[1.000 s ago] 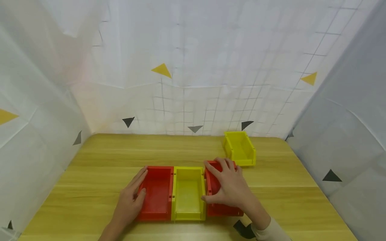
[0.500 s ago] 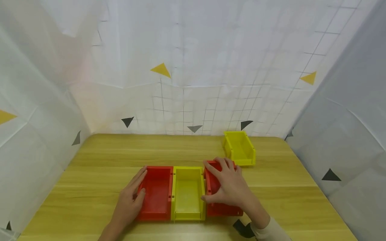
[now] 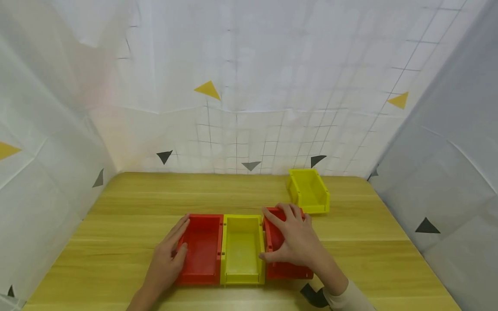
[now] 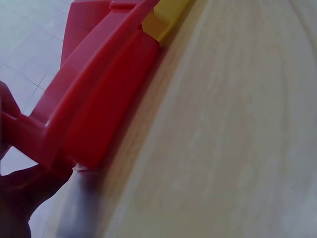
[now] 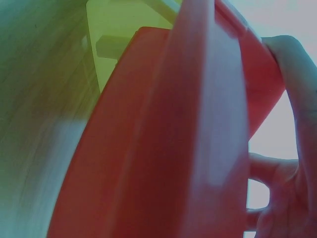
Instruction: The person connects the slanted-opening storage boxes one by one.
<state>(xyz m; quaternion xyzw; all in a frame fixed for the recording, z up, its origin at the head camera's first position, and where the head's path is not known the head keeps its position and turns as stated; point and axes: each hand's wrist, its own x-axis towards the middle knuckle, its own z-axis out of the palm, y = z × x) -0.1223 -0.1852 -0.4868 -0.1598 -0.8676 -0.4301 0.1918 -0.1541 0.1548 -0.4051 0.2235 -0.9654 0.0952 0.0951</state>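
Three plastic storage bins stand side by side near the front of the table. My left hand (image 3: 164, 258) rests against the left side of the left red bin (image 3: 202, 250), its fingers fairly straight along the rim. A yellow bin (image 3: 243, 246) sits in the middle, beside the left red bin. My right hand (image 3: 295, 237) grips the right red bin (image 3: 275, 237) from above, with the thumb at its left rim and the fingers over its far end. That bin sits slightly askew against the yellow one. Its red side (image 5: 148, 129) fills much of the right wrist view.
Another yellow bin (image 3: 311, 190) stands apart at the back right of the wooden table (image 3: 136, 194). White sheets (image 3: 249, 65) with triangle marks enclose the table's back and sides. A dark patch (image 3: 314, 296) lies near the right forearm.
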